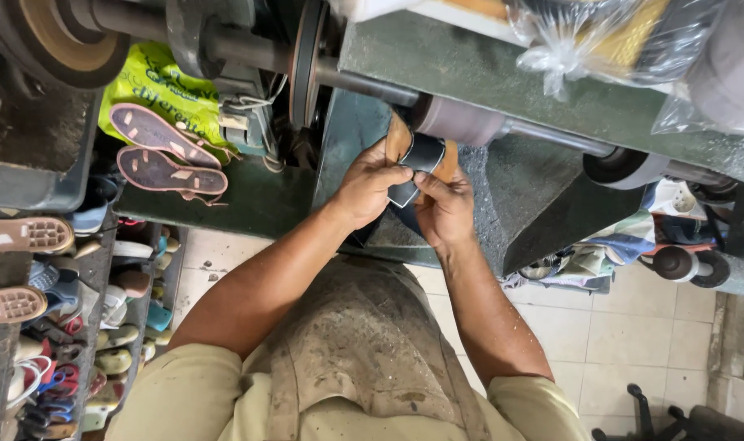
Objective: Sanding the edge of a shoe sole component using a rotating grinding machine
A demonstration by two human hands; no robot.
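My left hand (367,184) and my right hand (445,208) both grip a sandal (422,156) with dark straps and a tan sole. I hold it up against the pinkish sanding drum (462,121) on the horizontal shaft (364,83) of a green finishing machine (502,82). The left hand's fingers wrap the strap from the left. From below, the right hand pinches the strap's lower end. The sole's tan edge shows behind the strap, next to the drum.
Two pink soles (163,151) lie on the green ledge beside a yellow-green bag (161,86). Racks of shoes (53,327) fill the left. Plastic bags (609,41) sit atop the machine. A round wheel (625,167) sits farther along the shaft. Tiled floor (633,327) lies below.
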